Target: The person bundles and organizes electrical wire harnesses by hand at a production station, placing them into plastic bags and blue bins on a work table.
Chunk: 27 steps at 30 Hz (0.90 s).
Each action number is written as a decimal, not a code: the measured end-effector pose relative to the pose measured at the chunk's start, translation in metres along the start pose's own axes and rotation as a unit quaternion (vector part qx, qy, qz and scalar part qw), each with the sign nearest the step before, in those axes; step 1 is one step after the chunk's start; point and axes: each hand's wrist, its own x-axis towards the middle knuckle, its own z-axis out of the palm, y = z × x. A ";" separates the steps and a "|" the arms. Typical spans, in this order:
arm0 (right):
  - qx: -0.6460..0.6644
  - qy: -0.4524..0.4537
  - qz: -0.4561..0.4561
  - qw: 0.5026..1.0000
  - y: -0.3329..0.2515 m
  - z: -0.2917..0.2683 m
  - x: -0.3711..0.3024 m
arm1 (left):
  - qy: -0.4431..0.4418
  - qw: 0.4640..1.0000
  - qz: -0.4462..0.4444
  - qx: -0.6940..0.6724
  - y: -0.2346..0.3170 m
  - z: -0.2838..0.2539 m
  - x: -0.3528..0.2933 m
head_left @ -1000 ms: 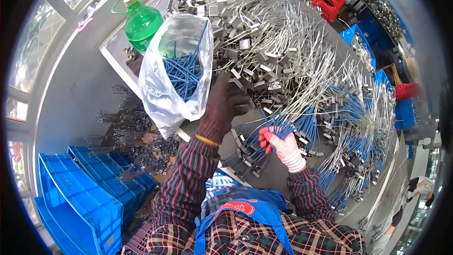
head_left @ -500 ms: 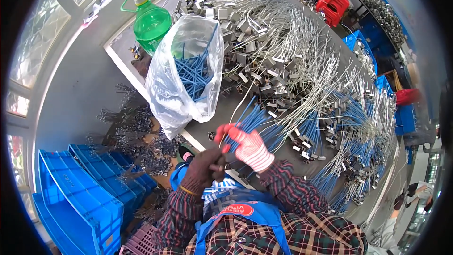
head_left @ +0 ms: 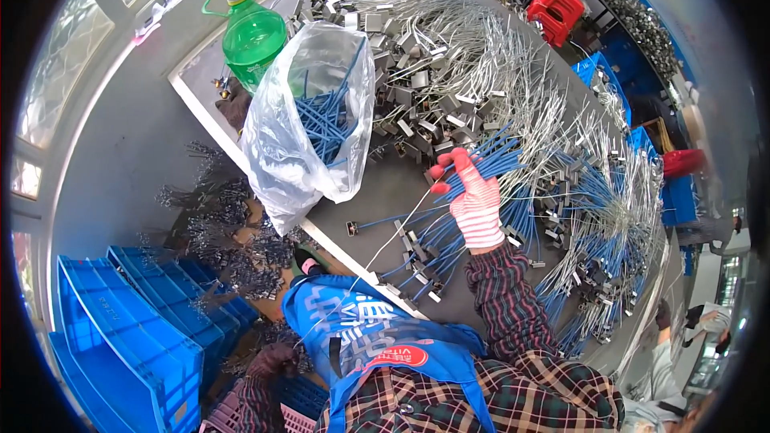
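My left hand (head_left: 275, 359), in a dark brown glove, is low at the left beside the blue apron, fingers closed. A thin pale wire (head_left: 374, 258) stretches from it up to the right hand's fingers. Over the table, my right hand (head_left: 475, 202) wears a red-and-white striped glove. It grips a bundle of blue-sleeved wires (head_left: 499, 159), whose lower ends carry small metal pieces (head_left: 417, 266). To its left stands a clear plastic bag (head_left: 277, 180) holding loose blue tubes (head_left: 325, 124). A heap of metal parts with pale wires (head_left: 437, 64) lies behind.
A green bottle (head_left: 253, 38) stands behind the bag. Blue crates (head_left: 128, 329) sit at lower left, near dark wired parts (head_left: 241, 232) and a pink crate (head_left: 233, 413). A red stool (head_left: 557, 13) is at far right. The table's white edge (head_left: 210, 119) runs diagonally.
My left hand has moved down and left, away from the right hand, with the pale wire now stretched between. My right hand has moved up and right with the blue bundle.
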 end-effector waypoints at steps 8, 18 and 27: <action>0.016 0.044 0.010 0.999 -0.008 -0.015 0.006 | 0.015 0.996 0.054 0.070 0.020 0.003 0.004; 0.022 0.040 0.028 0.999 -0.008 -0.027 0.001 | 0.044 0.995 0.014 -0.083 -0.004 -0.013 0.013; 0.031 0.029 0.037 0.998 -0.016 -0.038 -0.002 | 0.119 0.992 0.011 -0.026 0.022 0.032 0.008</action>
